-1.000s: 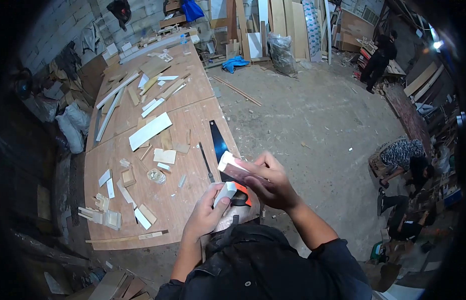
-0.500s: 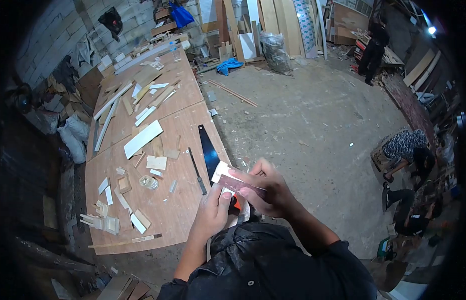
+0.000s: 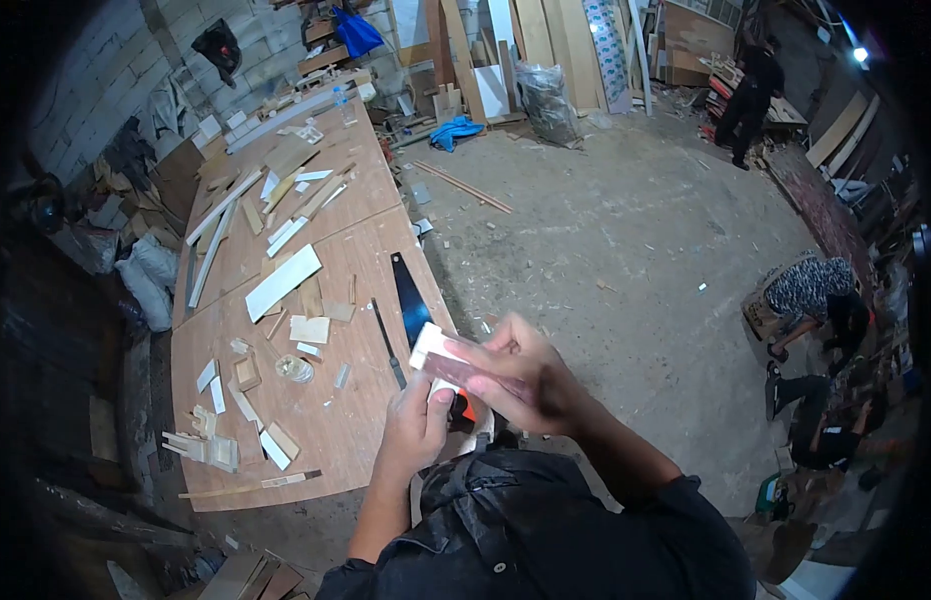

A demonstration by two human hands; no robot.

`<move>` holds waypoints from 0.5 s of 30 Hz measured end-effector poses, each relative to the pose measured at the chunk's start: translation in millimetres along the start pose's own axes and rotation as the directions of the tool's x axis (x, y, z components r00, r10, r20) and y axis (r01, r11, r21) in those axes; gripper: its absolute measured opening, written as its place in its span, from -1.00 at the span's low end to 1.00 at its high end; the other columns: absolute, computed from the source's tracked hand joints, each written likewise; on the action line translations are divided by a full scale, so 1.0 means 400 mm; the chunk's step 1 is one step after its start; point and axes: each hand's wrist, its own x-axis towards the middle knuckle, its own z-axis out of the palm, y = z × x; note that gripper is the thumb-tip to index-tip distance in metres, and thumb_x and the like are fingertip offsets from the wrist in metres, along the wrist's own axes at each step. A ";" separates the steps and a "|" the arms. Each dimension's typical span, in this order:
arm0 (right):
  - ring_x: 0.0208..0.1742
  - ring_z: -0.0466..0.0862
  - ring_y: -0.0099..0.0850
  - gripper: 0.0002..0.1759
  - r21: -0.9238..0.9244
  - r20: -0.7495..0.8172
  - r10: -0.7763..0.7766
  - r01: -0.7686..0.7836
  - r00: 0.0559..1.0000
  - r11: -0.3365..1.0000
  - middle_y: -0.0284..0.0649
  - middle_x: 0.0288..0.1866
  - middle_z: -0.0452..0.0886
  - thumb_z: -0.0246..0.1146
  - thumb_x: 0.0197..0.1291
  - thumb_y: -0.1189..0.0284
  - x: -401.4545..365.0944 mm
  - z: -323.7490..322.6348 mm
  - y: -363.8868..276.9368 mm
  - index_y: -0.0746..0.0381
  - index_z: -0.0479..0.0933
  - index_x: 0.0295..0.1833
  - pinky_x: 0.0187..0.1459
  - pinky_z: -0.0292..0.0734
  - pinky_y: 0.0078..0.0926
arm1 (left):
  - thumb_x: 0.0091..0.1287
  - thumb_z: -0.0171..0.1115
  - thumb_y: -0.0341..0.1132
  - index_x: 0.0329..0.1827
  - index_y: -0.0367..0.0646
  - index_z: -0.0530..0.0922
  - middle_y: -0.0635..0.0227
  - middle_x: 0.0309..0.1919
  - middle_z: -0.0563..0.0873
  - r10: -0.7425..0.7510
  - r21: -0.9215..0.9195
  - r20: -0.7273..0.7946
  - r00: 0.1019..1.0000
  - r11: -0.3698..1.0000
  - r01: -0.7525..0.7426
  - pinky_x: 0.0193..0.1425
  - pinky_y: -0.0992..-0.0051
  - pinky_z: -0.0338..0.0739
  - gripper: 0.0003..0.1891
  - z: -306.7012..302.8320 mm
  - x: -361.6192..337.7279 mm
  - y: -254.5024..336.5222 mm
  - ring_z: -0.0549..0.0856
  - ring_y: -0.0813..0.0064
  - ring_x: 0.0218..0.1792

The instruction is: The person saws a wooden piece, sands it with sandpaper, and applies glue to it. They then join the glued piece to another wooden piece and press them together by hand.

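Note:
My left hand (image 3: pixel 417 425) is closed on a small pale wooden piece (image 3: pixel 422 343) in front of my body. Fingers of my right hand (image 3: pixel 525 385) press a reddish-brown strip that looks like sandpaper (image 3: pixel 450 371) along that piece; the right hand is slightly blurred. Beneath my hands lies a handsaw (image 3: pixel 413 300), its dark blade on the table and its orange handle partly hidden. A slim dark file (image 3: pixel 388 343) rests left of the saw.
The plywood table (image 3: pixel 355 440) carries white and bare wood offcuts (image 3: pixel 282 283), a clear jar (image 3: pixel 294 368) and a small wooden assembly (image 3: pixel 207 443). Boards (image 3: pixel 560 55) lean on the back wall. One person (image 3: pixel 750 100) stands far right; others (image 3: pixel 820 310) sit low at right.
Both hands, with the wooden piece and the strip, have shifted slightly left in view. The whole scene has also shifted a little. The grip looks the same.

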 end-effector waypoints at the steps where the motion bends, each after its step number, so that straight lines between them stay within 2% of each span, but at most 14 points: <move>1: -0.29 0.40 -0.38 -0.51 -0.003 0.040 0.011 -0.011 0.999 1.000 -0.18 -0.26 0.41 0.33 0.12 0.47 -0.012 -0.013 -0.004 0.10 0.60 0.23 -0.26 0.34 -0.47 | 0.46 0.03 -0.26 0.03 -0.32 0.50 -0.08 -0.30 0.66 0.017 0.030 0.035 0.999 0.999 -0.018 -0.21 0.19 0.53 -0.71 -0.010 -0.001 -0.008 0.69 -0.10 -0.26; 4: -0.28 0.40 -0.38 -0.52 -0.068 0.018 -0.073 0.075 0.997 0.995 -0.18 -0.26 0.45 0.34 0.12 0.46 -0.036 -0.008 0.015 0.11 0.60 0.22 -0.24 0.37 -0.44 | 0.45 0.05 -0.24 -0.06 -0.31 0.54 -0.05 -0.32 0.65 0.030 0.066 0.059 0.998 0.997 -0.034 -0.23 0.19 0.53 -0.73 -0.013 -0.014 -0.005 0.69 -0.08 -0.27; 6: -0.28 0.41 -0.36 -0.52 -0.056 0.002 0.007 -0.006 1.000 0.998 -0.21 -0.27 0.49 0.33 0.12 0.46 -0.034 0.000 0.034 0.12 0.60 0.21 -0.23 0.41 -0.42 | 0.44 0.07 -0.23 -0.04 -0.32 0.54 -0.06 -0.33 0.65 0.177 0.114 0.145 0.973 0.974 -0.194 -0.24 0.18 0.53 -0.71 0.006 -0.018 -0.011 0.69 -0.09 -0.29; 8: -0.28 0.48 -0.35 -0.48 -0.260 -0.119 -0.022 -0.010 0.993 0.966 -0.16 -0.25 0.49 0.36 0.16 0.36 -0.001 0.004 0.078 0.07 0.54 0.27 -0.27 0.43 -0.46 | 0.46 0.04 -0.20 -0.01 -0.33 0.53 -0.01 -0.32 0.65 0.162 0.086 0.204 0.965 0.979 -0.182 -0.20 0.23 0.53 -0.68 0.018 -0.028 0.014 0.69 -0.02 -0.27; 9: -0.20 0.53 -0.39 -0.38 -0.237 -0.118 -0.047 0.017 0.992 0.971 -0.22 -0.20 0.51 0.36 0.18 0.33 0.024 -0.010 0.093 0.17 0.43 0.36 -0.25 0.45 -0.49 | 0.48 0.02 -0.18 0.01 -0.32 0.53 0.02 -0.30 0.65 0.115 0.046 0.150 0.982 0.991 -0.123 -0.16 0.26 0.53 -0.66 0.015 -0.024 0.026 0.69 0.03 -0.25; 10: -0.20 0.53 -0.39 -0.38 -0.235 -0.115 -0.063 0.034 0.991 0.971 -0.22 -0.20 0.51 0.36 0.18 0.33 0.026 -0.025 0.083 0.17 0.43 0.36 -0.25 0.45 -0.49 | 0.50 0.00 -0.16 0.03 -0.32 0.52 0.05 -0.29 0.65 0.065 0.006 0.089 0.994 0.998 -0.066 -0.13 0.29 0.52 -0.64 0.005 -0.018 0.036 0.69 0.08 -0.23; 11: -0.14 0.54 -0.41 -0.33 0.216 -0.235 0.141 -0.090 0.962 0.972 -0.23 -0.13 0.52 0.36 0.18 0.33 0.022 -0.042 0.061 0.23 0.36 0.40 -0.21 0.48 -0.50 | 0.52 -0.03 -0.14 0.04 -0.32 0.51 0.10 -0.27 0.65 0.060 0.040 0.066 0.996 0.997 -0.062 -0.08 0.33 0.51 -0.63 -0.013 -0.009 0.042 0.68 0.16 -0.19; 12: -0.09 0.56 -0.44 -0.26 0.634 -0.233 0.378 -0.155 0.896 0.758 -0.24 -0.06 0.52 0.37 0.18 0.33 0.023 -0.052 0.038 0.30 0.28 0.43 -0.16 0.51 -0.51 | 0.52 -0.03 -0.14 0.04 -0.32 0.51 0.10 -0.27 0.65 0.056 0.048 0.044 0.997 0.997 -0.058 -0.08 0.33 0.51 -0.63 -0.026 -0.004 0.041 0.68 0.16 -0.19; 13: -0.09 0.56 -0.44 -0.26 0.641 -0.215 0.373 -0.158 0.903 0.751 -0.24 -0.06 0.52 0.37 0.18 0.33 0.016 -0.059 0.038 0.30 0.28 0.43 -0.16 0.51 -0.51 | 0.52 -0.03 -0.14 0.04 -0.32 0.51 0.10 -0.27 0.66 0.026 0.016 0.046 0.999 1.000 -0.026 -0.08 0.33 0.51 -0.64 -0.037 -0.003 0.040 0.68 0.16 -0.20; 15: -0.22 0.57 -0.53 -0.11 0.750 -0.014 0.421 -0.269 0.907 0.605 -0.10 -0.01 0.55 0.36 0.21 0.35 -0.006 -0.071 0.041 0.45 0.03 0.49 -0.26 0.53 -0.65 | 0.51 0.00 -0.16 0.03 -0.30 0.51 0.11 -0.28 0.66 0.006 -0.025 0.046 0.999 1.000 -0.005 -0.11 0.33 0.52 -0.66 -0.045 -0.005 0.035 0.69 0.18 -0.23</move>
